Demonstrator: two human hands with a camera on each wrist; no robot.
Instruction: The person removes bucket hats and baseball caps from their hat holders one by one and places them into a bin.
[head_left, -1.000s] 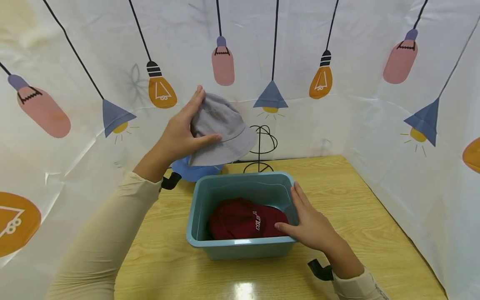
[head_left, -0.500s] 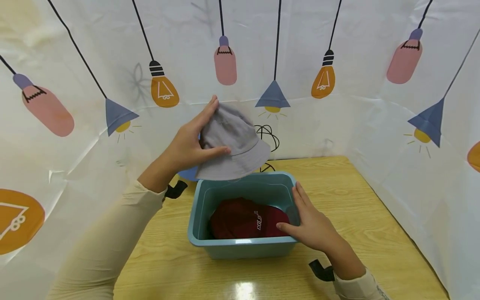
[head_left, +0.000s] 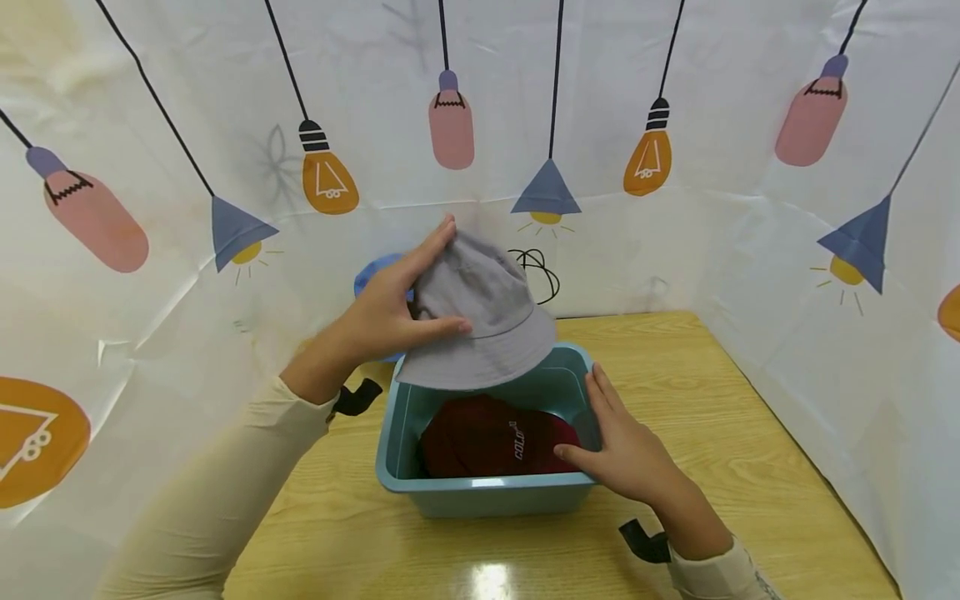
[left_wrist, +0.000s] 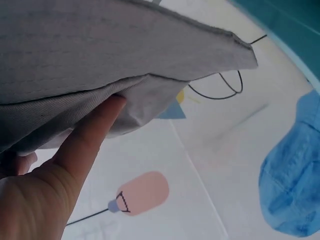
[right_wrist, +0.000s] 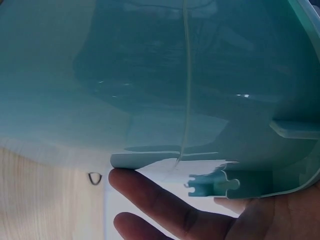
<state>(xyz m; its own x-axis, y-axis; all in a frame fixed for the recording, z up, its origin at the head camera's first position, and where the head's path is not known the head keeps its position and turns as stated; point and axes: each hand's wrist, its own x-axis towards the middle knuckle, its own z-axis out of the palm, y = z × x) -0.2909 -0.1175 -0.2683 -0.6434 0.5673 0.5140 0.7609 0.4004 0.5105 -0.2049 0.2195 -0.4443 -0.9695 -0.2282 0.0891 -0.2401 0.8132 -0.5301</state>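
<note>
My left hand (head_left: 390, 308) pinches a grey bucket hat (head_left: 491, 321) by its crown, thumb on the near side, brim tilted down to the right. This hat hangs over the far part of a teal plastic bin (head_left: 495, 502). Inside the bin lies a dark red baseball cap (head_left: 476, 437) with white lettering. At the bin's right side, my right hand (head_left: 630, 458) grips the rim, thumb over the inner edge. In the left wrist view, my thumb lies against the hat's fabric (left_wrist: 125, 45). The right wrist view shows fingers (right_wrist: 155, 200) against the bin's outer wall (right_wrist: 140, 75).
A blue hat (head_left: 372, 271) stands behind the left hand, partly hidden. Behind the grey hat, a black wire stand (head_left: 553, 287) shows its top. The wooden table (head_left: 675, 375) meets white walls with printed lamps at the back and right.
My left hand has brought the grey hat down and to the right, over the bin's far edge. The right hand keeps its place on the bin.
</note>
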